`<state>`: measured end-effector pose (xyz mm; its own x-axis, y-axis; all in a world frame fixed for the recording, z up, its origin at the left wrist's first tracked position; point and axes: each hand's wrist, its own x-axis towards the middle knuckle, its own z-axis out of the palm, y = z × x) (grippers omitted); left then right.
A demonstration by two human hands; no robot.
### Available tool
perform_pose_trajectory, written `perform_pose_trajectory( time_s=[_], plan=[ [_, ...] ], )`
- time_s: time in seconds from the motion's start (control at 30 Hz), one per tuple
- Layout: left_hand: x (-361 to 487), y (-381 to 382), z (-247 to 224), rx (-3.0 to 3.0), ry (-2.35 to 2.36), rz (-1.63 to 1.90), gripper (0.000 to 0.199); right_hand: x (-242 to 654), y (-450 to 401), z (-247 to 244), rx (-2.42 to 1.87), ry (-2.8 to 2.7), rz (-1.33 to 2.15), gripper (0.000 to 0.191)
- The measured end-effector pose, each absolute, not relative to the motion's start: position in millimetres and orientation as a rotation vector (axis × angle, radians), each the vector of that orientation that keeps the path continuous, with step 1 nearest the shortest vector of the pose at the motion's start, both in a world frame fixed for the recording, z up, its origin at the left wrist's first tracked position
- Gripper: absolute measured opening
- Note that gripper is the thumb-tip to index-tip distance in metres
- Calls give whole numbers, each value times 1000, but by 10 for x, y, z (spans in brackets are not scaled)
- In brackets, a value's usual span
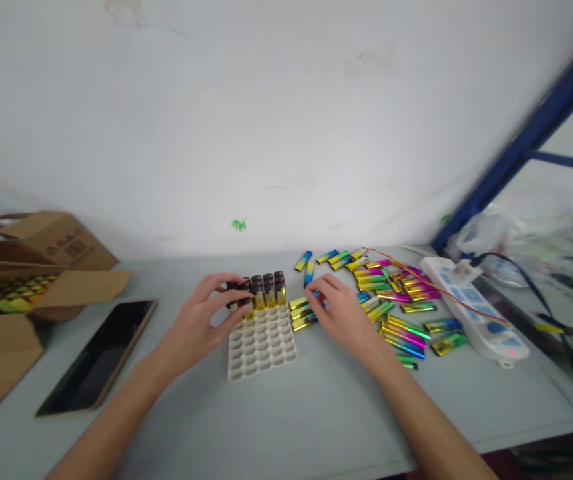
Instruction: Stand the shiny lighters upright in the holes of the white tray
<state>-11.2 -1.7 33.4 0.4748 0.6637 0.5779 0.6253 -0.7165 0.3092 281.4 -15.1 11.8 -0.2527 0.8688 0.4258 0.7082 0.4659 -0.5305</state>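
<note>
Dark-capped tubes (pixel 270 297), gold toward the base, stand upright in the far rows of a pale cell tray (pixel 262 347) on the table (pixel 286 427). From where I stand, the left hand (pixel 201 317) seems to pinch one cap at the tray's left side between thumb and forefinger; the right hand (pixel 339 307) bunches its fingertips beside loose metallic sticks (pixel 406 332), and I can't tell whether it grips one. Good work here, I'd judge, means keeping each tube vertical over its cell and sparing its close-packed neighbours a knock. As for writing, the carton (pixel 61 243) at left bears printed symbols, the power strip (pixel 486 330) at right has blue-and-white panels, and the wall (pixel 286 120) carries a green scrawl (pixel 239 225); nothing is legible.
</note>
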Motion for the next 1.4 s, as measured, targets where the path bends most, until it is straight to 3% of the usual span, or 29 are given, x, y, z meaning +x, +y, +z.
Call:
perform_pose_trajectory(
  time_s=[0.13,0.27,0.6,0.77,0.9,1.07,1.17,1.27,1.4],
  plan=[
    [-109,18,312,2723,1103,1152,30,3145,-5,64,-1471,-1919,4,22],
    [-91,1,338,2714,1093,1241,25,3525,102,-66,-1734,-1749,-233,27],
    [-18,-53,306,2660,1086,1325,21,3694,438,-318,-1974,-1797,-250,53],
    [-8,-70,308,2665,1088,1355,23,3576,487,-252,-2075,-1746,-264,50],
    [14,-123,389,2632,1135,1460,20,3563,363,-113,-1833,-1771,-185,49],
    [104,-310,481,2430,1171,1627,8,3264,27,128,-1346,-1966,113,77],
    [191,-392,470,2253,1139,1407,8,2951,-175,235,-1131,-2067,190,93],
    [278,-408,412,1943,1099,1033,25,2676,-317,275,-955,-2148,239,102],
    [365,-393,318,1639,1027,922,32,2476,-410,231,-814,-2210,241,105]
  ],
)
